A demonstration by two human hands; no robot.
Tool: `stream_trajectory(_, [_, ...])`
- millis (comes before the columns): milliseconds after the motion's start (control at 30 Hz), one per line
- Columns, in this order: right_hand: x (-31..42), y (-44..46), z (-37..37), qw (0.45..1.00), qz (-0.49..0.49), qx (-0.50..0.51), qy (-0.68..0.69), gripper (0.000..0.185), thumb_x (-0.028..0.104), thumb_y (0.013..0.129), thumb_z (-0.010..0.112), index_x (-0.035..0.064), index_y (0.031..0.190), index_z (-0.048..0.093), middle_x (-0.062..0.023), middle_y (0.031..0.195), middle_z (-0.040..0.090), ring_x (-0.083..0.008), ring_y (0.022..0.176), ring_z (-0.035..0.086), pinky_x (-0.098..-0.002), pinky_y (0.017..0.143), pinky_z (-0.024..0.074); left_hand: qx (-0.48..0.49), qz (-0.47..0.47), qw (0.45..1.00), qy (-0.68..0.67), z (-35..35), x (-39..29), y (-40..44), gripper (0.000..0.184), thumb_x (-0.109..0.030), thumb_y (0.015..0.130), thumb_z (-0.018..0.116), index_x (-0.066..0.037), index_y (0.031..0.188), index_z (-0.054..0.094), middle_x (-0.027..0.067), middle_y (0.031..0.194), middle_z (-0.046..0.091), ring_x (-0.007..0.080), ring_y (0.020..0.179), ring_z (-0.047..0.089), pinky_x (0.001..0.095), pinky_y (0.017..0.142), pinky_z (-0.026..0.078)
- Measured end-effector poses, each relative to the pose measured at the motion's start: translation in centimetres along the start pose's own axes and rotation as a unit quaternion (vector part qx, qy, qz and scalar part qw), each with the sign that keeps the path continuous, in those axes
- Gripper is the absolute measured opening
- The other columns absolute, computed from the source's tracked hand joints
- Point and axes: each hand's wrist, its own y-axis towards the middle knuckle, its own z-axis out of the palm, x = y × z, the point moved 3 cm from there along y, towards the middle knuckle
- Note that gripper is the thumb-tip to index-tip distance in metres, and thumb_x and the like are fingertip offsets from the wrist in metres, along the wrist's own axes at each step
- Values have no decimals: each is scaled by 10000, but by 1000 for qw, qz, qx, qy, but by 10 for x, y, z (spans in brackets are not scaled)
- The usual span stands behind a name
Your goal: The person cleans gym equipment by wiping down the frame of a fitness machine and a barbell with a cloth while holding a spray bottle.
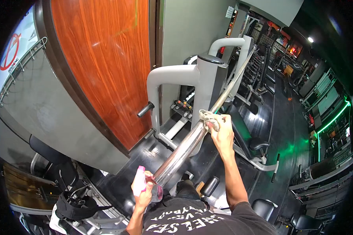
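Observation:
A long metal barbell [182, 150] runs diagonally from near my body up to the right, past a grey upright rack [206, 94]. Near its middle, my right hand [220, 131] presses a crumpled light cloth [208, 117] onto the bar, fingers closed round it. Lower down, beside the bar's near thick end, my left hand [143, 192] grips a spray bottle with a pink head [139, 180] and a clear body [157, 192]. The bottle's lower part is partly hidden by my fingers and the dark shirt.
A brown wooden door [106, 62] stands at the left behind the rack. A padded bench [239, 129] is right of the bar. Black bag [76, 205] at lower left; round black pad [210, 186] near my legs. Dumbbell racks [255, 64] line the back.

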Motion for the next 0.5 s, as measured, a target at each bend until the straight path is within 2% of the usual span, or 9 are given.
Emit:
stream_trajectory(33, [4,-4,-2,1000,-2,0,0,171,134,717,732,183,880,735,-100,941,592,-292,866,605,-385,711,540,-2,1,1000,-1,0,1,0,455,-401,887,689,15,1006,548,73,898,576,143,797,566,284,700,487])
stream_trajectory(100, [34,-28,-3,985,-134,107,-20,180,174,746,748,173,924,730,-104,972,600,-289,893,615,-390,738,538,-3,15,1000,21,0,1,1,468,-415,882,691,14,1004,551,72,908,573,143,792,564,288,708,488])
stream_trajectory(167, [75,-64,-6,943,-234,200,127,197,190,749,758,181,943,731,-92,1003,616,-277,930,619,-378,767,542,-2,18,999,33,0,1,4,485,-431,876,692,15,1005,551,72,910,573,144,794,566,290,716,488])
stream_trajectory(267, [97,-82,-16,913,-159,327,184,210,174,711,768,203,918,740,-60,1019,636,-250,955,621,-346,784,554,-6,11,1000,23,4,3,4,506,-451,868,693,15,1008,553,72,908,574,143,798,568,292,718,491])
stream_trajectory(300, [83,-69,-12,915,-213,289,185,217,153,716,762,204,924,734,-63,1023,635,-247,950,623,-345,770,559,-16,4,1000,-3,3,3,3,510,-456,867,693,14,1010,554,72,903,576,142,801,569,291,712,494])
stream_trajectory(367, [45,-36,-2,965,-150,168,136,182,101,726,735,189,886,732,-59,997,635,-240,893,622,-346,738,558,-12,3,1000,9,1,-2,1,503,-447,869,693,15,1014,554,76,905,581,142,796,574,289,700,500])
stream_trajectory(400, [16,-18,1,979,-169,98,61,173,104,746,720,175,903,729,-66,967,612,-259,841,621,-362,710,553,-8,6,1000,17,1,-4,0,496,-438,871,692,16,1018,555,81,908,585,141,791,580,286,689,505])
stream_trajectory(433, [4,-4,0,997,7,58,58,160,102,748,708,162,895,727,-77,970,594,-281,826,621,-384,695,547,-7,4,1000,16,0,-3,-3,496,-438,871,692,16,1018,555,81,908,585,141,791,580,286,689,505])
stream_trajectory(500, [9,-8,-1,998,4,62,22,172,109,765,702,165,926,723,-89,984,584,-283,846,621,-390,692,545,-31,5,999,19,-2,1,-7,487,-425,874,689,19,1022,556,91,923,591,143,773,597,287,669,520])
